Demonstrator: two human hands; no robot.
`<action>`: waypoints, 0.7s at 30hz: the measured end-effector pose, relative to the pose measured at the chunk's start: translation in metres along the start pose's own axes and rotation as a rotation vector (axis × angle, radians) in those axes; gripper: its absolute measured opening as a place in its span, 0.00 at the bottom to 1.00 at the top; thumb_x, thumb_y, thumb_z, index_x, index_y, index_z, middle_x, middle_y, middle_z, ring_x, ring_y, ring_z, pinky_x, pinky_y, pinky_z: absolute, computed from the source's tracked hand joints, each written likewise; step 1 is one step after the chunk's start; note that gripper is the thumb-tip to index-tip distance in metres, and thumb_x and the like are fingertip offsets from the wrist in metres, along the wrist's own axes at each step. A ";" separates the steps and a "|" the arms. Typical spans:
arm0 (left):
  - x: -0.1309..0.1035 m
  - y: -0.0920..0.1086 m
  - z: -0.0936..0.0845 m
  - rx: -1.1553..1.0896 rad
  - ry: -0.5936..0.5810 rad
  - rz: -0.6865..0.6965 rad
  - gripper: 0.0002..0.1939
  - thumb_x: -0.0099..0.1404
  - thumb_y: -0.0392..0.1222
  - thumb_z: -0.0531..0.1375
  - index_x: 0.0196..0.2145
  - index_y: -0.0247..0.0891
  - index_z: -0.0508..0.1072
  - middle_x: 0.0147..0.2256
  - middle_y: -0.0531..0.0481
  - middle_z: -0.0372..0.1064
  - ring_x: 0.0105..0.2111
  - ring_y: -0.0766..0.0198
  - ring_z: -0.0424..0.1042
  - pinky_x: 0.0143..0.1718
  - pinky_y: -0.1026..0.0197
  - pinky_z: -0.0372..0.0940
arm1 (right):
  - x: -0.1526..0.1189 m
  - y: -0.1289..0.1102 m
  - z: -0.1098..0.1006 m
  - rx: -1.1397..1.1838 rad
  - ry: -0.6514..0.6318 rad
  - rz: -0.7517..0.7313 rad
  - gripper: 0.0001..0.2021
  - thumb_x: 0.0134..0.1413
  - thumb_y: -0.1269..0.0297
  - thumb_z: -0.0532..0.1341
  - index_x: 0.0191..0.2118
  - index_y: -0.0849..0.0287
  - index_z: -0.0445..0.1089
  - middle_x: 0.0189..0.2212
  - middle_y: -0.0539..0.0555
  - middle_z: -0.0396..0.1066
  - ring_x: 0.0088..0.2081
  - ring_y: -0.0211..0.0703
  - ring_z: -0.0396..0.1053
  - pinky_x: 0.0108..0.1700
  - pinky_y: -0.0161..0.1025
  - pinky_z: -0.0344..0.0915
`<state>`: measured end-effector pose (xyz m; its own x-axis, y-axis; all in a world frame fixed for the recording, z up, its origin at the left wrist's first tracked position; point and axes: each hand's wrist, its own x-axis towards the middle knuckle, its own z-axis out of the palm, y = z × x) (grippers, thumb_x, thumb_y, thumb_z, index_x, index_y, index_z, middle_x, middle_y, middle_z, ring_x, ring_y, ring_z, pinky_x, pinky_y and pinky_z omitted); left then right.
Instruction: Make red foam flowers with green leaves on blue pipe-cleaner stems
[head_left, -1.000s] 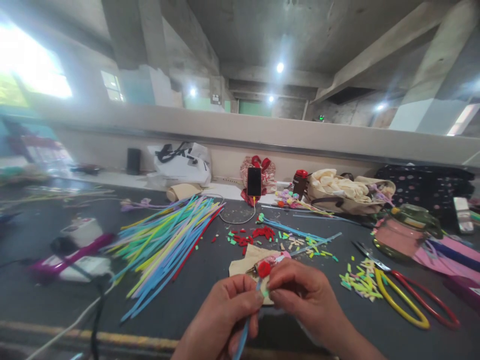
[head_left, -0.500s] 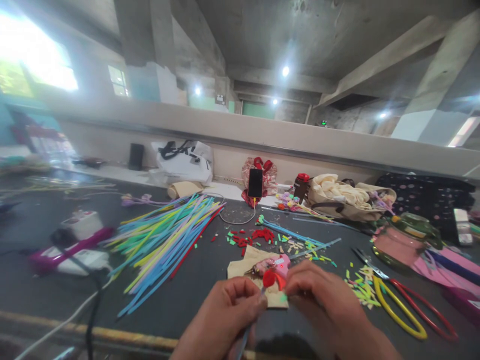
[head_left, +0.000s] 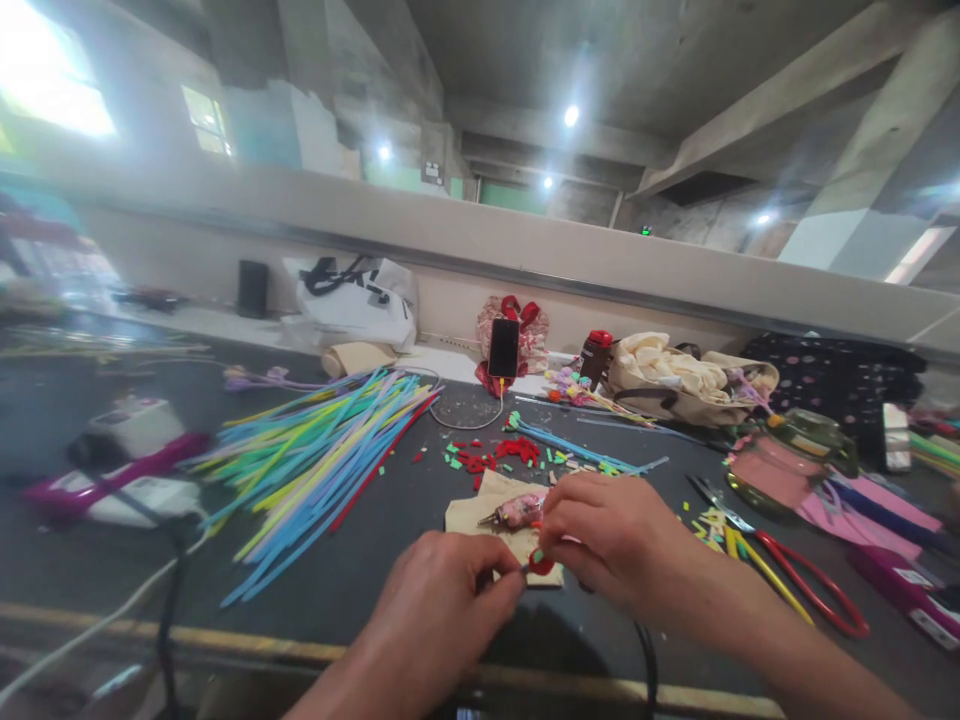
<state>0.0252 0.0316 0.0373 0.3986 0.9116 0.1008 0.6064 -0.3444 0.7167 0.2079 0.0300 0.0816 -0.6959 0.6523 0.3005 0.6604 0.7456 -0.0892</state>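
Note:
My left hand (head_left: pixel 457 605) pinches a pipe cleaner stem whose tip carries a red fuzzy piece (head_left: pixel 541 566). Close against it, my right hand (head_left: pixel 600 525) has its thumb and fingers pressed together, with a small green piece (head_left: pixel 538 555) at the fingertips, touching the red one. Behind both hands a pink glue gun (head_left: pixel 519 510) lies on a tan piece of card or cloth (head_left: pixel 469 512); my right hand hides part of the gun. Short red cut pieces (head_left: pixel 521 450) and green ones are scattered just beyond.
A bundle of coloured pipe cleaners (head_left: pixel 322 470) spreads on the left of the dark table. Scissors (head_left: pixel 814 580) lie at right, near a green-lidded pink jar (head_left: pixel 784 460). A phone (head_left: pixel 503 348) stands at the back. A power strip (head_left: pixel 112 485) with cords sits far left.
My right hand has come left and over, bringing a small green piece onto the red piece. My right forearm now covers part of the scissors and yellow pieces. The view has shifted slightly.

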 end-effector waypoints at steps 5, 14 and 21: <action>0.001 0.005 -0.003 0.065 0.009 0.013 0.13 0.51 0.37 0.52 0.16 0.41 0.73 0.12 0.55 0.59 0.15 0.67 0.57 0.18 0.67 0.44 | 0.002 -0.004 0.006 -0.076 -0.040 -0.032 0.05 0.49 0.74 0.56 0.28 0.59 0.66 0.28 0.52 0.68 0.32 0.40 0.65 0.34 0.35 0.59; 0.000 0.009 -0.005 0.080 -0.017 -0.009 0.13 0.50 0.35 0.51 0.14 0.41 0.71 0.11 0.55 0.61 0.15 0.66 0.58 0.19 0.66 0.44 | 0.003 -0.006 0.012 -0.125 -0.054 -0.051 0.04 0.48 0.73 0.54 0.28 0.60 0.65 0.27 0.53 0.69 0.32 0.41 0.65 0.32 0.36 0.59; 0.001 0.008 -0.004 0.131 -0.035 -0.016 0.13 0.50 0.35 0.49 0.15 0.41 0.70 0.12 0.56 0.59 0.16 0.67 0.57 0.19 0.66 0.45 | 0.004 -0.006 0.016 -0.207 -0.098 -0.089 0.05 0.48 0.73 0.54 0.26 0.61 0.65 0.28 0.53 0.68 0.32 0.41 0.65 0.31 0.36 0.59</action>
<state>0.0278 0.0302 0.0455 0.4106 0.9096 0.0642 0.6966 -0.3584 0.6215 0.1966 0.0301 0.0677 -0.7711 0.6031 0.2042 0.6322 0.7634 0.1326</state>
